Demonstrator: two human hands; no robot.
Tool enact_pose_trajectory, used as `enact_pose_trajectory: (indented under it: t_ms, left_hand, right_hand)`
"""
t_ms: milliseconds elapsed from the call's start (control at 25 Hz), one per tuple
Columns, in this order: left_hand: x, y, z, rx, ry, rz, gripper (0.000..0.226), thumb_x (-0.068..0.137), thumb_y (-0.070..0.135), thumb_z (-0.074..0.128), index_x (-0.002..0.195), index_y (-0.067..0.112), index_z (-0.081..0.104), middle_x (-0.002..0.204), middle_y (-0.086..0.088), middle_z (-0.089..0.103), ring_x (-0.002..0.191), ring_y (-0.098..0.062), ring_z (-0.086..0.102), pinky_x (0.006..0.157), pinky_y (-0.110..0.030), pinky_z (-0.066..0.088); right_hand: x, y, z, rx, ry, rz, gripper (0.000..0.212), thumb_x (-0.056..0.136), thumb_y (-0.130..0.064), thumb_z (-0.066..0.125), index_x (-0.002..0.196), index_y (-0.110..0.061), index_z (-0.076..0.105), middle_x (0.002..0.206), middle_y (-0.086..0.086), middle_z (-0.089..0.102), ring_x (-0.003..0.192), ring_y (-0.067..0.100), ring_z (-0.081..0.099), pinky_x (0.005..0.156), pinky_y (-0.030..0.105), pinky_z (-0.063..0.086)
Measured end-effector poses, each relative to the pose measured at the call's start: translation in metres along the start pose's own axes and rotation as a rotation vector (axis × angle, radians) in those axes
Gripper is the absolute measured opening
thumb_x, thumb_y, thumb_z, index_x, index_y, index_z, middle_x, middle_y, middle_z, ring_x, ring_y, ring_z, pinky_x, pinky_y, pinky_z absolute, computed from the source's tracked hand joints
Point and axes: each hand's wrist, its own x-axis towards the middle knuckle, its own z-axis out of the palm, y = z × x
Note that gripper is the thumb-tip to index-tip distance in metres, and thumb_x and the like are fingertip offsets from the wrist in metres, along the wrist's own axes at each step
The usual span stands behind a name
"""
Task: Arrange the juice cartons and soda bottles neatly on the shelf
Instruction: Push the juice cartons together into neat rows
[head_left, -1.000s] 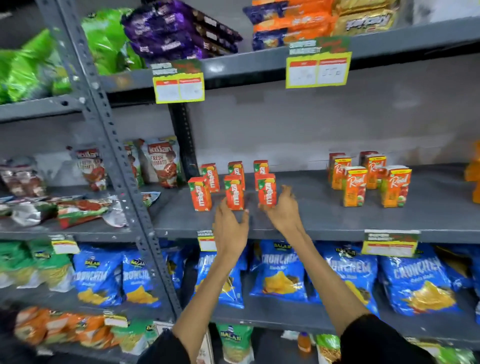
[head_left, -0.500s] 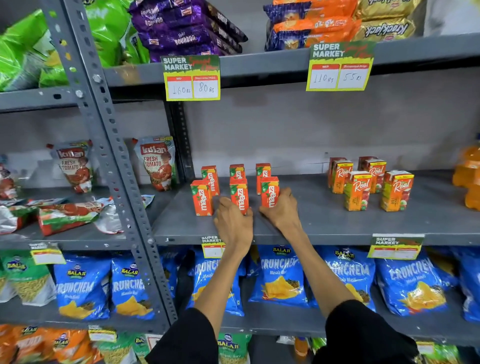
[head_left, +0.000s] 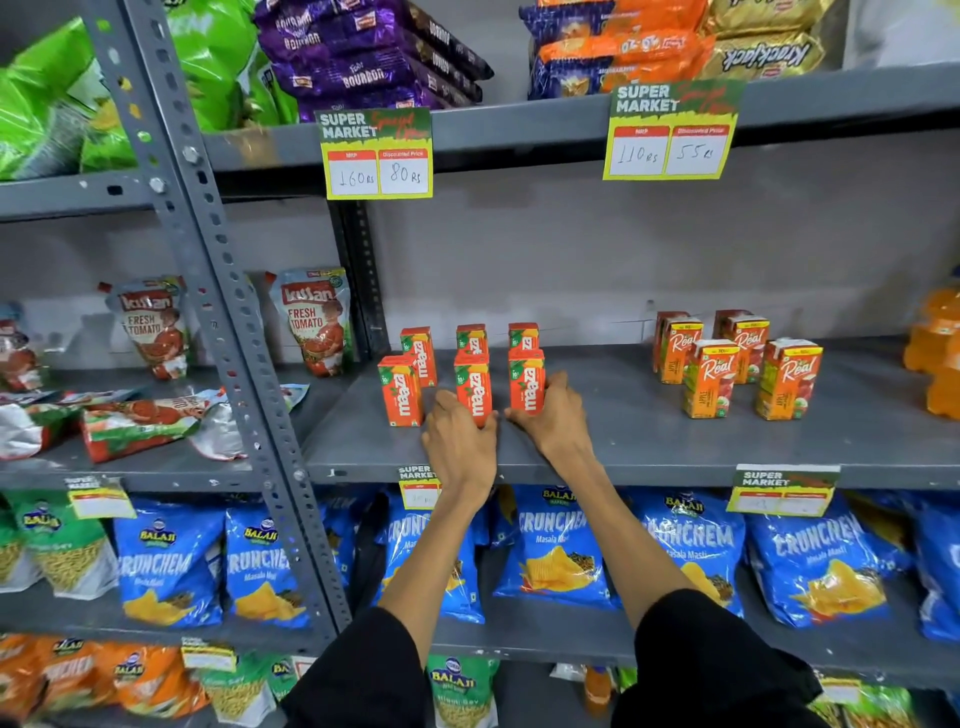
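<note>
Several small red-orange Maaza juice cartons stand upright in two rows on the grey middle shelf (head_left: 649, 447). My left hand (head_left: 458, 441) grips the base of the middle front carton (head_left: 472, 382). My right hand (head_left: 558, 415) wraps the right side of the right front carton (head_left: 527, 379). The left front carton (head_left: 400, 391) stands untouched beside them. Three more Maaza cartons (head_left: 471, 338) line up behind. Several orange Real juice cartons (head_left: 711, 379) stand further right. Orange soda bottles (head_left: 935, 358) are partly cut off at the shelf's right edge.
A slotted grey upright post (head_left: 228, 312) borders the shelf on the left, with tomato pouches (head_left: 314, 322) beyond it. Price tags (head_left: 379, 153) hang from the shelf above. Blue Crunchem chip bags (head_left: 561, 551) fill the shelf below. A bare stretch of shelf lies between the two carton groups.
Both hands moved forward from the shelf's front edge and closed on the middle and right front Maaza cartons. The front row now stands closer to the back row.
</note>
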Motion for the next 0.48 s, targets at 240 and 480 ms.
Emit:
enact_pose_trajectory:
  t_ms: [240, 480]
  left_hand:
    - [-0.0003, 0.0008, -0.0018, 0.001, -0.017, -0.004, 0.055, 0.083, 0.036, 0.081, 0.112, 0.005, 0.047, 0.101, -0.015, 0.069, 0.094, -0.032, 0.068, 0.081, -0.048, 0.057]
    - [0.0007, -0.0020, 0.0010, -0.012, -0.043, 0.006, 0.055, 0.085, 0.036, 0.078, 0.116, 0.004, 0.045, 0.105, -0.017, 0.069, 0.100, -0.036, 0.066, 0.086, -0.053, 0.054]
  right_hand:
    - [-0.0018, -0.0017, 0.0010, -0.015, -0.001, 0.007, 0.071, 0.075, -0.038, 0.084, 0.124, -0.007, 0.042, 0.123, 0.017, 0.061, 0.111, 0.035, 0.063, 0.091, 0.050, 0.056]
    - [-0.0044, -0.0021, 0.0000, -0.039, 0.015, 0.010, 0.071, 0.076, -0.038, 0.083, 0.125, -0.009, 0.042, 0.123, 0.017, 0.061, 0.113, 0.035, 0.064, 0.091, 0.047, 0.056]
